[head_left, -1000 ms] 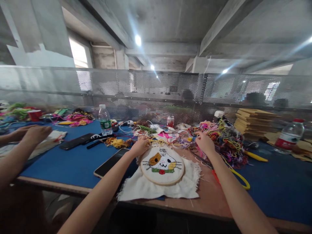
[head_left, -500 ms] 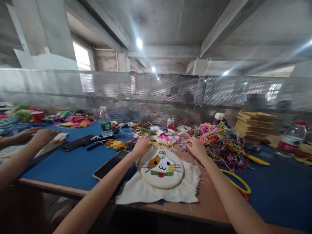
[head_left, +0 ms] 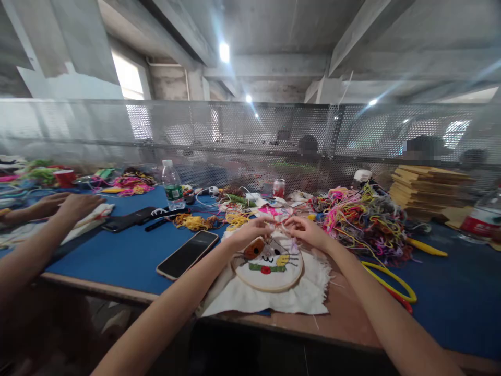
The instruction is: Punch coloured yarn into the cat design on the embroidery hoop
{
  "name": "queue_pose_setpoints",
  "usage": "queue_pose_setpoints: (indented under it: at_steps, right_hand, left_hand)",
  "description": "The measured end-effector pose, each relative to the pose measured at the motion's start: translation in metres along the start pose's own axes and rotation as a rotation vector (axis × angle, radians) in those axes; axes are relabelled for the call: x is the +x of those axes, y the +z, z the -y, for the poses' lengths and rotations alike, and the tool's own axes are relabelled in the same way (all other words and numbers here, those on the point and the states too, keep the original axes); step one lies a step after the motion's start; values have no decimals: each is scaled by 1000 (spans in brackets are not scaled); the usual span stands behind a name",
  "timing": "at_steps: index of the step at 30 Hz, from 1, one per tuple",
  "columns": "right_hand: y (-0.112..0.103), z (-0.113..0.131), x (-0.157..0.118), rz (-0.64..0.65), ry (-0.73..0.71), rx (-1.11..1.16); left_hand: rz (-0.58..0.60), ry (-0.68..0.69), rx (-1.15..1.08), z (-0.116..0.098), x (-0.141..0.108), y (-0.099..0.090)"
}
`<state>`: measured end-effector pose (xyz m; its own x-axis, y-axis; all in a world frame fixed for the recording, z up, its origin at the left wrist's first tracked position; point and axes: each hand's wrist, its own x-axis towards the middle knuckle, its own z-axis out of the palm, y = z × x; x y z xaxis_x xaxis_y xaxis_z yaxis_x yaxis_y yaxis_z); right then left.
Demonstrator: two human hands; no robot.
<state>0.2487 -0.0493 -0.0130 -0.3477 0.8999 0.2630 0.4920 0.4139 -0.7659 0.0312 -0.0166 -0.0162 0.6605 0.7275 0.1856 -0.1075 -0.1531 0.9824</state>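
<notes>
An embroidery hoop [head_left: 270,286] with a stitched cat face lies on frayed white cloth [head_left: 309,300] near the table's front edge. Over the hoop's far edge, my left hand [head_left: 254,231] and my right hand [head_left: 307,232] are close together with fingers bent and drawn in. A bit of reddish thread seems to show between the fingertips, but what each hand pinches is too small to tell. Both hands cover the top of the cat design. Pale purple strands [head_left: 293,245] hang below my right hand. Yellow yarn [head_left: 237,220] lies just beyond my left hand.
A phone [head_left: 188,254] lies left of the cloth, near a water bottle [head_left: 172,185]. To the right are a tangled yarn heap [head_left: 364,219], a yellow hoop [head_left: 391,279] and stacked brown packets [head_left: 426,190]. Another person's hands [head_left: 76,206] are at far left.
My hands have come together from either side of the hoop to above its far edge, now covering the top of the cat design. The view has shifted slightly.
</notes>
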Motion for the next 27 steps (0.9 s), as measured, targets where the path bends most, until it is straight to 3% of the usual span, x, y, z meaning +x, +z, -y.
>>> queue_pose_setpoints:
  at_steps: [4, 9, 12, 14, 17, 20, 22, 25, 27]
  right_hand:
    - [-15, -15, -6, -78, 63, -333]
    - [-37, -33, -9, -232, 191, -597]
    - [-44, -37, -11, -264, 284, -710]
    - [-45, -37, -13, -258, 327, -741]
    - [-42, -34, -12, -288, 312, -746]
    - [-30, -24, -6, -356, 202, -562]
    - [-16, -12, -2, -337, 141, -230]
    - [10, 12, 0, -137, 129, 331]
    - [28, 27, -2, 16, 132, 534]
  left_hand:
    - [-375, 186, -495, -17, 2, -26]
    - [-901, 308, -605, -29, -3, -66]
    - [-1093, 317, -629, -31, -6, -79]
    - [-1126, 296, -649, -33, -7, -82]
    - [-949, 220, -686, -36, -8, -81]
    - [-589, 47, -643, -36, -9, -71]
    - [-298, -107, -553, -36, -10, -60]
    - [126, -234, -400, -36, -14, -38]
    - [319, -278, -294, -38, -18, -26]
